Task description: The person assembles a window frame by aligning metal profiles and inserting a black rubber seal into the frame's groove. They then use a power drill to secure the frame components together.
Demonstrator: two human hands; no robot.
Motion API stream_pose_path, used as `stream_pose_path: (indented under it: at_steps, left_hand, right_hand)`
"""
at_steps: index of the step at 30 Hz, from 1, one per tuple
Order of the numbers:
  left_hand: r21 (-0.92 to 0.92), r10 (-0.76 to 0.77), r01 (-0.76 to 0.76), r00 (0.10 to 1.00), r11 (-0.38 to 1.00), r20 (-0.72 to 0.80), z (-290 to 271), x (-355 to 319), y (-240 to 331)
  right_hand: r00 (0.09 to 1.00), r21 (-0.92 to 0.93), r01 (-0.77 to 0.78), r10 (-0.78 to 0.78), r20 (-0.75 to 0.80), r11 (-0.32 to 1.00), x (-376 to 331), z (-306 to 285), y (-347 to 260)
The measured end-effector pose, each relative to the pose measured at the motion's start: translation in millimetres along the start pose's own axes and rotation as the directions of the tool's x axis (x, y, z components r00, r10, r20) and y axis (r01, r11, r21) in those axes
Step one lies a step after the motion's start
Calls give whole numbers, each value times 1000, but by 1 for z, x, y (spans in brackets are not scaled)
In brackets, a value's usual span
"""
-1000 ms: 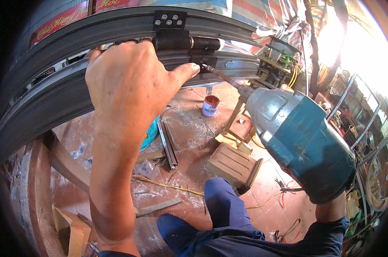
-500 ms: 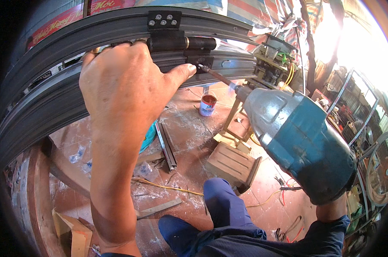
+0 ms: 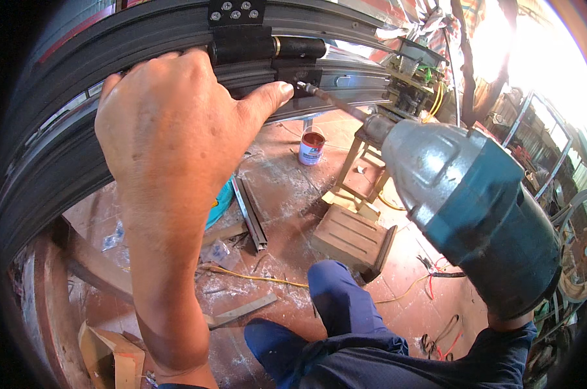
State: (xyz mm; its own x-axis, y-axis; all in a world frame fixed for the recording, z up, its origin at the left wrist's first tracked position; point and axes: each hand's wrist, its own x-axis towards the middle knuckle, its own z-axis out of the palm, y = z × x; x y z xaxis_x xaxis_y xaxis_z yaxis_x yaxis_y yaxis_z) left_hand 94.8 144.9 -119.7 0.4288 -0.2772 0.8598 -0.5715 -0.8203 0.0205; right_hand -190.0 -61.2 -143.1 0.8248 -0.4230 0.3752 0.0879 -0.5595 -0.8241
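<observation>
My left hand (image 3: 167,123) is closed over a dark grey metal profile (image 3: 53,142), its fingers curled behind it. The left thumb stretches along the profile to the lower plate (image 3: 307,74) of a black hinge (image 3: 245,47). My right hand is mostly hidden behind a teal and silver power driver (image 3: 472,194); only its wrist (image 3: 509,322) shows. The driver's long bit (image 3: 337,104) points up and left. Its tip meets a small silver screw (image 3: 301,84) at the lower plate, just beside my thumb. Several screws fasten the hinge's upper plate (image 3: 236,11).
Below stand an open paint tin (image 3: 311,149), a small wooden stool (image 3: 360,168) and a brown box-like block (image 3: 353,240). Metal strips (image 3: 250,214) and a yellow cord (image 3: 254,277) lie on the dusty tiled floor. A curved wooden piece (image 3: 99,262) stands at left; clutter fills the right.
The profile, hinge and my left hand sit slightly higher and farther left in view. The driver's body has swung to the right, while its tip stays at the screw by my thumb.
</observation>
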Motion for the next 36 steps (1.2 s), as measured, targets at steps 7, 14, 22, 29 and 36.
stream_pose_path:
  at_steps: [7,14,22,29,36]
  left_hand:
    - [34,9,-9,1000,999,-22,1,0,0]
    - [-9,-69,70,995,998,74,1,-3,-2]
    - [84,53,-48,997,995,-62,4,-2,-2]
    - [45,16,-15,1000,999,-23,8,-4,-4]
    - [16,-4,3,1000,1000,26,8,-2,0]
  right_hand:
    - [1000,-26,-4,4,-5,1000,3,4,-2]
    - [1000,-42,0,0,6,999,8,6,4]
    - [1000,-79,-17,17,0,997,9,7,0]
    - [1000,-75,-9,10,14,997,16,9,11]
    - [999,-110,-26,28,18,994,18,5,4]
